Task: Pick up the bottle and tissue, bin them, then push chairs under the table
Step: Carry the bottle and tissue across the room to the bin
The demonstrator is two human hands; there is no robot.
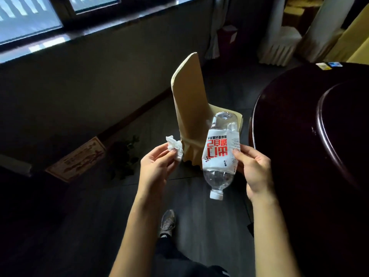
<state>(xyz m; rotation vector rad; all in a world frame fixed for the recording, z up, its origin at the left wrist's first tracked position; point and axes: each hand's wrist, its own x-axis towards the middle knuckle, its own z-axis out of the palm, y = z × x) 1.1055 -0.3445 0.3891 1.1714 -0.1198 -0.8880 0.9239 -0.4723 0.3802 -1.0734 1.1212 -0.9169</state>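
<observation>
While my right hand (pixel 253 168) pinched the upside-down bottle (pixel 219 154) loosely, my left hand (pixel 157 164) pinched the tissue (pixel 175 147), both beside the table (pixel 289 120); loose grip risked dropping the bottle; no bin visible.

The round table (pixel 311 120) is cut off by the right edge. The lower part of the chair (pixel 189 108) is hidden behind the bottle (pixel 220 152), whose small label print cannot be read. The fingers of the right hand (pixel 254 168) are covered by that bottle.
</observation>
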